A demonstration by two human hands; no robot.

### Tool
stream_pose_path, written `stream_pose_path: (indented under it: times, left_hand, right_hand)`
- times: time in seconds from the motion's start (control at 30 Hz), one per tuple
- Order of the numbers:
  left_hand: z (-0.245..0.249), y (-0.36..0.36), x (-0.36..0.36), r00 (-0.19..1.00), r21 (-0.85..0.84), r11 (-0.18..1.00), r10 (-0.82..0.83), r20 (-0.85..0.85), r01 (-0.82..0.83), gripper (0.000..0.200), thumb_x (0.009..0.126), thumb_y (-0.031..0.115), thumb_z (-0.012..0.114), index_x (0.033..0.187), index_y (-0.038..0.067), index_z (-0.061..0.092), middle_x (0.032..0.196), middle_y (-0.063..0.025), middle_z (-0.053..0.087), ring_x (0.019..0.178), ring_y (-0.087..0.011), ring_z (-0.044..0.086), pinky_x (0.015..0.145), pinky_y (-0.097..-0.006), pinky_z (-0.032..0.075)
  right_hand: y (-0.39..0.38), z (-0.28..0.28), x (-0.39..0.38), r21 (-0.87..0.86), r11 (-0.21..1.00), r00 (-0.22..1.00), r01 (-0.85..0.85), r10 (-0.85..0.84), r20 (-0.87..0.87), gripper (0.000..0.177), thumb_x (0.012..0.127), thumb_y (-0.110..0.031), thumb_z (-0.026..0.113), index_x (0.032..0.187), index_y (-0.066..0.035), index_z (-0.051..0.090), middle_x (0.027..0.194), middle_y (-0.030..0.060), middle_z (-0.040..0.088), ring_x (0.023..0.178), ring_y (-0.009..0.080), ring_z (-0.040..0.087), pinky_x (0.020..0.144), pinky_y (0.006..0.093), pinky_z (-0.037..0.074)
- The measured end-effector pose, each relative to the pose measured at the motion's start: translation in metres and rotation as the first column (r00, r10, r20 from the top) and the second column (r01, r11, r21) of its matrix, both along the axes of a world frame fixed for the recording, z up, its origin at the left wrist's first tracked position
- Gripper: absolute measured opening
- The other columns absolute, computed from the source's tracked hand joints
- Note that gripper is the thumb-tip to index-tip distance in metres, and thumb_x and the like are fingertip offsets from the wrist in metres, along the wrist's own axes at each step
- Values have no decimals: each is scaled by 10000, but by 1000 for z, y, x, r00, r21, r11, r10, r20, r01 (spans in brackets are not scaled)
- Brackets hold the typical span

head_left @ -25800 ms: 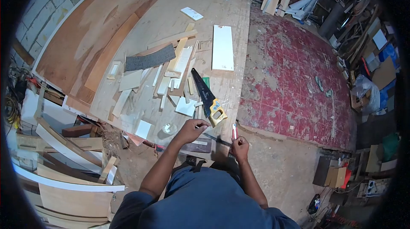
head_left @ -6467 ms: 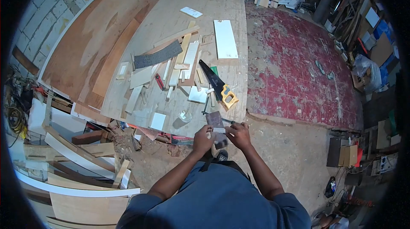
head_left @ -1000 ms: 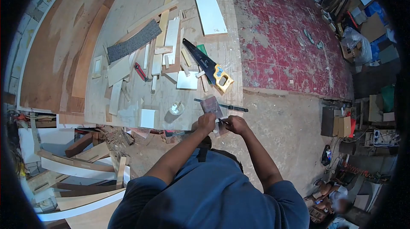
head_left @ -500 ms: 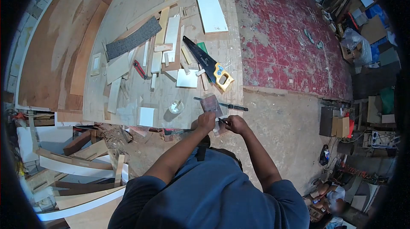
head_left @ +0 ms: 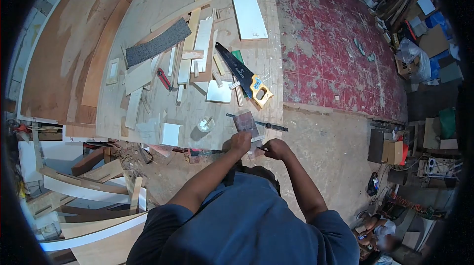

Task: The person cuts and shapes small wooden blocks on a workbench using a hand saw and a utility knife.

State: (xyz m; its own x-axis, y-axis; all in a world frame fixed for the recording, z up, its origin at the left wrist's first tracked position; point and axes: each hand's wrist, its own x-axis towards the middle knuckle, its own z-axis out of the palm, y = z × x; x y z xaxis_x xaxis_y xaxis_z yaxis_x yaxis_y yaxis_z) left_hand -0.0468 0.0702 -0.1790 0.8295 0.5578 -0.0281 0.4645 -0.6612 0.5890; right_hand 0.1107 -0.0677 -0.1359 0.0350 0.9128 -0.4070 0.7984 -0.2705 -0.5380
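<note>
At the table's near edge, a flat brownish piece (head_left: pixel 245 122) lies partly over a black strap-like item (head_left: pixel 272 126). My left hand (head_left: pixel 241 141) is closed on the near part of that piece. Just right of it, my right hand (head_left: pixel 276 149) grips a small dark, thin tool, its tip close to a light strip below the piece. Its exact kind is too small to tell. A handsaw with a yellow handle (head_left: pixel 260 92) lies beyond my hands. A clear cup (head_left: pixel 204 124) with a stick in it stands to the left.
On the wooden table (head_left: pixel 148 139) lie a white board (head_left: pixel 248 14), a grey textured strip (head_left: pixel 158 42), a red cutter (head_left: pixel 164 79) and several wood strips. Curved offcuts (head_left: pixel 89 192) are piled lower left. Another person (head_left: pixel 377 231) is at the lower right.
My right hand has moved slightly right and down with the dark tool, away from my left hand. The whole view has shifted slightly.
</note>
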Motion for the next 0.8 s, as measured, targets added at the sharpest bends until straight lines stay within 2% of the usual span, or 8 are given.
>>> stream_pose_path:
  times: [0.1,0.23,0.3,0.4,0.43,0.53,0.73,0.8]
  left_hand:
    - [-3,1,2,996,-8,999,-44,-77,44,168,810,159,514,733,55,620,788,-207,637,764,-396,641,653,-528,504]
    - [-12,-1,1,997,-39,999,30,67,-28,97,744,91,554,728,49,640,778,-216,650,758,-425,643,665,-523,514]
    - [-13,0,1,999,9,999,-41,-8,41,181,827,171,492,749,60,612,796,-192,646,756,-393,636,646,-541,498]
    - [-14,-4,-1,991,-22,998,63,115,-61,179,823,170,497,721,62,597,765,-187,636,735,-396,633,631,-542,495]
    - [-17,-5,-1,991,-21,998,66,120,-64,179,823,170,497,721,62,597,765,-187,636,735,-396,633,631,-542,495]
    - [-16,-1,1,998,60,998,-18,64,14,192,824,176,495,700,59,584,738,-186,619,725,-403,629,623,-541,491]
    - [-15,4,-8,993,57,994,-96,62,93,102,775,119,539,718,56,595,765,-196,632,766,-395,640,621,-517,502]
    - [-16,5,-11,991,48,991,-124,52,122,61,735,79,573,766,56,621,817,-191,651,792,-388,649,640,-497,519]
  right_hand:
    - [3,9,1,-23,999,998,46,-47,-42,352,717,-204,679,1060,-145,730,920,166,699,876,359,665,776,451,530]
    - [13,3,-5,88,979,983,185,-184,-22,364,703,-193,679,1058,-123,714,776,175,661,735,346,645,652,447,497]
    - [13,-7,-11,124,972,979,201,-197,-42,320,707,-184,677,1014,-104,716,731,181,652,708,351,643,645,451,496]
    - [1,-10,-14,110,977,982,185,-180,-54,310,710,-176,677,1008,-109,729,776,185,674,730,356,654,672,448,513]
    - [-1,-7,-10,-49,994,995,96,-98,-27,348,714,-201,692,1054,-143,734,910,183,696,846,360,668,765,446,534]
    - [0,5,-5,-51,998,998,37,-40,-54,343,712,-203,693,1047,-154,744,922,186,699,837,351,677,766,441,540]
    - [13,15,-2,68,936,939,344,-343,-37,373,738,-199,701,1098,-103,685,850,169,686,809,346,668,730,450,531]
    - [13,3,-4,248,820,849,515,-528,-18,392,759,-168,715,1139,-78,676,814,146,692,732,297,676,680,393,531]
